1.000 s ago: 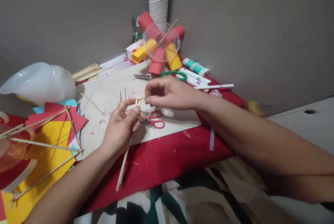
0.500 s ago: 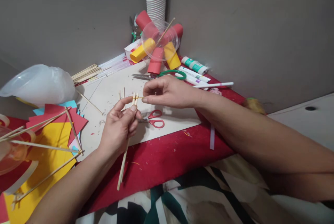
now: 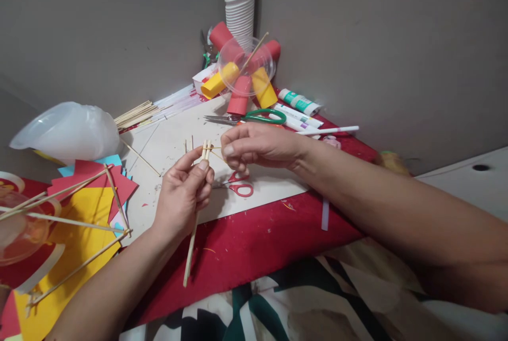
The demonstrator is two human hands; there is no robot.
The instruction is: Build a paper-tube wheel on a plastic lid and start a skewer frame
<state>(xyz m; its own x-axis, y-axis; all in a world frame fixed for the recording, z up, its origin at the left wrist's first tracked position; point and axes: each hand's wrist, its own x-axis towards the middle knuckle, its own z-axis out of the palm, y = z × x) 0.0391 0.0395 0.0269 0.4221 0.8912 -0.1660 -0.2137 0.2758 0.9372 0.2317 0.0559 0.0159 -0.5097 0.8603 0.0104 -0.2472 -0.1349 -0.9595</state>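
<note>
My left hand is closed around a few thin wooden sticks. Their upper tips stick out between thumb and forefinger, and their long ends slant down below the palm. A thin yellow rubber band loops round the sticks near the tips. Its other side is stretched to the right, pinched in the fingers of my right hand. Red-handled scissors lie on the white board just under my hands, partly covered by them. Behind my right hand lie green-handled scissors.
A stick frame rests over coloured paper at left, near a translucent plastic container. At the back stand a stack of white cups and a wheel of red and yellow paper tubes. Glue tubes lie at right.
My right hand has drawn slightly right and curled its fingers further, so the band now shows two spread strands. My left hand keeps its grip on the sticks. The view has shifted slightly.
</note>
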